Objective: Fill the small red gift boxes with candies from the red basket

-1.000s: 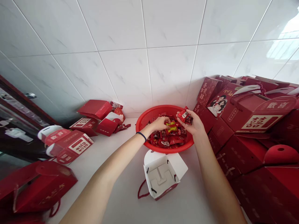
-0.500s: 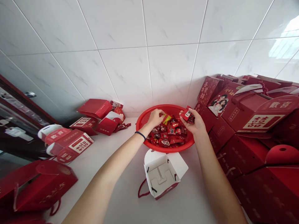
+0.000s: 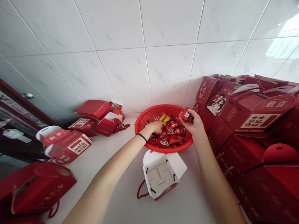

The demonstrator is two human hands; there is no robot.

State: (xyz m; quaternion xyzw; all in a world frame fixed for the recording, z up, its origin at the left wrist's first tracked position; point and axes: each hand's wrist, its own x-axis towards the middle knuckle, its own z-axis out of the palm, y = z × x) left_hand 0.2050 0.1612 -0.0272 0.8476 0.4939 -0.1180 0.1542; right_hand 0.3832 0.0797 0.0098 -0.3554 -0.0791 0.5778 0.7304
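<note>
1. The right hand (image 3: 195, 125) is closed around a small bunch of candy packets (image 3: 187, 115), held over the right side of the red basket (image 3: 140, 120).
2. The left hand (image 3: 156, 127) is down in the basket with its fingers curled onto the loose candies (image 3: 169, 137). Whether one is pinched cannot be told.
3. Judged handling: the packets look light and small, with glossy, probably slippery wrappers. Pinch across the body or at a sealed end, since a bunched handful could slide out.
4. The open gift box (image 3: 161, 174) stands just in front of the basket on the counter (image 3: 121, 199), with the stacked red boxes (image 3: 254, 115) to the right.
</note>
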